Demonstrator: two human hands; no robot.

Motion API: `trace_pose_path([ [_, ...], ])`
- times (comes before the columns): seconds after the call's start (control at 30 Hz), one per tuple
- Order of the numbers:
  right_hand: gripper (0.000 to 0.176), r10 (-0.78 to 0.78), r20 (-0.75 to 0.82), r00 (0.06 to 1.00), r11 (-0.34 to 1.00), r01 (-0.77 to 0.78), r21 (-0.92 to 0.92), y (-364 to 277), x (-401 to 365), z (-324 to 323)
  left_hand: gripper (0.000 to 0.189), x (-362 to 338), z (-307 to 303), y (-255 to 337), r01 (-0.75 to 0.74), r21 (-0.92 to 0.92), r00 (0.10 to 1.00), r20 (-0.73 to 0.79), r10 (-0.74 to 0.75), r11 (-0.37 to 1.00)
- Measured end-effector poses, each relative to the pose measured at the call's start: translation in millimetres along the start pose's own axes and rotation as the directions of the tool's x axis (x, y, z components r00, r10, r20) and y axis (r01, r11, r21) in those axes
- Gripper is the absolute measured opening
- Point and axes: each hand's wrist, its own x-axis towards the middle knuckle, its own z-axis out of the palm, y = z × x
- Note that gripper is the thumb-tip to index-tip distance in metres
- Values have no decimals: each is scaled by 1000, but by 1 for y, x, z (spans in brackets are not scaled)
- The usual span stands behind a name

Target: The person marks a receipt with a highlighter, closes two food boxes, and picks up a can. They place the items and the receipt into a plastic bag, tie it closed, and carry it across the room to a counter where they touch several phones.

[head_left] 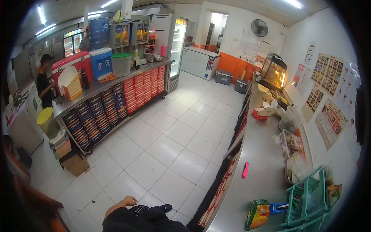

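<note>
My left hand (129,200) hangs low in front of my dark clothing, above the tiled floor. Its fingers are curled in, and I see nothing held in them. Beside it, at my feet, are dark shoes (165,208). My right hand is out of view. On the steel counter (255,143) along my right side lie a pink highlighter (245,170), a green and orange packet (258,214) and a blue tape dispenser (279,208). A green plastic basket (305,197) stands near them.
Stacked boxes (116,102) fill the shelf under the left counter. A person (45,81) stands behind it. A cardboard box (75,160) sits on the floor at left. A chest freezer (199,63) and grey coolers (224,76) are at the back.
</note>
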Motion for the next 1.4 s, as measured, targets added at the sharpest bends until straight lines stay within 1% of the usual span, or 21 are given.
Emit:
trace_pose_path([
  [0.03, 14, -28, 49, 998, 998, 26, 50, -20, 3, 8, 30, -9, -7, 7, 44, -89, 999, 8, -44, 995],
  [0.1, 14, -87, 140, 986, 988, 68, 139, -55, 6, 28, 25, 23, -5, -6, -12, -105, 999, -54, 6, 994],
  [0.2, 16, -170, 254, 952, 963, 106, 246, -101, 8, 55, 25, 67, -15, 5, -178, -86, 973, -162, 163, 980],
  [0.27, 17, -213, 315, 925, 947, 116, 300, -130, 8, 69, 26, 77, -25, 35, -296, -49, 944, -164, 285, 954],
  [0.33, 18, -253, 367, 895, 932, 125, 339, -158, 8, 86, 25, 52, -40, 90, -325, -167, 943, -135, 305, 931],
  [0.4, 19, -298, 405, 864, 918, 143, 369, -184, 11, 103, 25, 65, -39, 121, -415, -252, 910, -99, 403, 874],
  [0.47, 21, -306, 432, 848, 915, 137, 379, -207, 12, 118, 26, 87, -30, 150, -537, -414, 818, -43, 573, 735],
  [0.53, 22, -325, 455, 829, 911, 146, 386, -229, 17, 135, 28, 84, -29, 197, -621, -344, 729, 78, 680, 705],
  [0.57, 23, -336, 466, 819, 908, 151, 390, -239, 19, 145, 30, 75, -28, 218, -619, -431, 671, 147, 727, 657],
  [0.63, 24, -353, 487, 799, 906, 161, 393, -262, 25, 164, 33, 71, -18, 252, -687, -501, 464, 255, 849, 526],
  [0.67, 24, -361, 493, 791, 904, 166, 395, -272, 28, 173, 35, 53, -20, 269, -719, -483, 399, 301, 866, 499],
  [0.7, 25, -364, 500, 786, 904, 170, 392, -282, 31, 181, 40, 52, -14, 280, -709, -550, 275, 362, 891, 442],
  [0.8, 27, -387, 521, 761, 901, 192, 388, -310, 38, 208, 58, 5, -41, 304, -551, -550, 244, 613, 752, 627],
  [0.9, 29, -401, 536, 743, 900, 209, 383, -335, 45, 229, 62, 51, -36, 305, -83, -797, 154, 583, 797, 599],
  [1.0, 31, -405, 550, 731, 901, 217, 375, -353, 50, 246, 65, 89, -55, 296, 320, -882, 201, 419, 885, 345],
  [1.03, 32, -404, 558, 724, 902, 215, 374, -359, 52, 251, 63, 70, -82, 292, 192, -930, 0, 319, 948, 313],
  [1.13, 34, -409, 573, 711, 902, 220, 372, -373, 54, 263, 57, 37, -123, 282, 195, -966, 113, 193, 975, 168],
  [1.23, 36, -417, 580, 700, 900, 228, 372, -383, 57, 273, 46, 66, -141, 270, 232, -934, -138, 246, 959, 273],
  [1.3, 37, -421, 584, 694, 899, 232, 372, -388, 59, 279, 38, 68, -153, 264, -139, -967, -100, 229, 968, 214],
  [1.37, 39, -427, 589, 686, 897, 240, 371, -392, 63, 284, 33, 40, -181, 257, -439, -848, 45, 308, 950, 296],
  [1.4, 39, -429, 594, 681, 896, 240, 373, -393, 64, 285, 31, 7, -205, 253, -530, -740, 180, 379, 908, 414],
])
